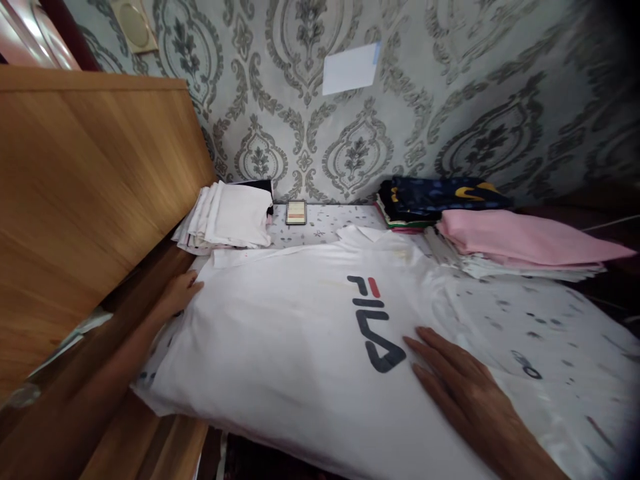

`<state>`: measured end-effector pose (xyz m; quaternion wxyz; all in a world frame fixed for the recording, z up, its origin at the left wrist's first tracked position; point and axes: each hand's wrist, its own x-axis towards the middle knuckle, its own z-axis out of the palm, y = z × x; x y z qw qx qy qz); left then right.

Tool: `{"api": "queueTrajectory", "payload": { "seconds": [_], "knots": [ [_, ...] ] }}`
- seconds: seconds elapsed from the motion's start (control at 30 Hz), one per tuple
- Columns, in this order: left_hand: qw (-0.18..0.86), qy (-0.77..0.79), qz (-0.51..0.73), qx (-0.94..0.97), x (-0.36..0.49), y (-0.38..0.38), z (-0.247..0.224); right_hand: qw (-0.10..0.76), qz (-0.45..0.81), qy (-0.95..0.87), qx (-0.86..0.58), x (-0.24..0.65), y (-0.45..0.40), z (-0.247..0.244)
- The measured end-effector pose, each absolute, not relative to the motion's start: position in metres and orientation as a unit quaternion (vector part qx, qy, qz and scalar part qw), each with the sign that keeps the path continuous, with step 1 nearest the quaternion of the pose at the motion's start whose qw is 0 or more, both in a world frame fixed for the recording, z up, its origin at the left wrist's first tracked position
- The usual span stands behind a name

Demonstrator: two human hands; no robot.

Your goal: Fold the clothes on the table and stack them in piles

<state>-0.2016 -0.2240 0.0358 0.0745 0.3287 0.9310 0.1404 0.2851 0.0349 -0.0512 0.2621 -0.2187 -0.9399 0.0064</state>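
A white T-shirt (280,313) with a dark and red FILA print lies spread over the patterned sheet, its neck toward the wall. My left hand (181,293) is at the shirt's left edge, fingers bent together; what they may pinch is too small to make out. Flat on the fabric, just right of the print's lower letters, rests my right hand (460,380) with its fingers spread and nothing held.
Folded white clothes (235,217) stand at the back left beside a wooden panel (95,187). A small framed card (296,213) lies near the wall. At the back right are dark folded clothes (430,200) and a pink folded cloth (520,240).
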Motion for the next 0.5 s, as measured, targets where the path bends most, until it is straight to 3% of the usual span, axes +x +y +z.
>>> {"api": "queueTrajectory", "payload": {
  "seconds": [0.13,0.2,0.33,0.5],
  "knots": [
    [-0.056,0.939,-0.009,0.338,-0.174,-0.224,0.035,0.238,0.009,-0.942,-0.234,0.286,0.031,-0.035],
    [-0.119,0.905,-0.015,0.408,-0.157,-0.217,0.024,0.215,0.016,-0.946,-0.243,0.279,0.028,-0.022],
    [-0.065,0.808,0.092,0.579,-0.12,-0.2,-0.017,0.193,0.041,-0.952,-0.233,0.248,0.025,-0.007],
    [-0.042,0.821,0.071,0.565,-0.132,-0.221,-0.051,0.16,0.042,-0.958,-0.236,0.229,0.035,-0.024]
  ]
}}
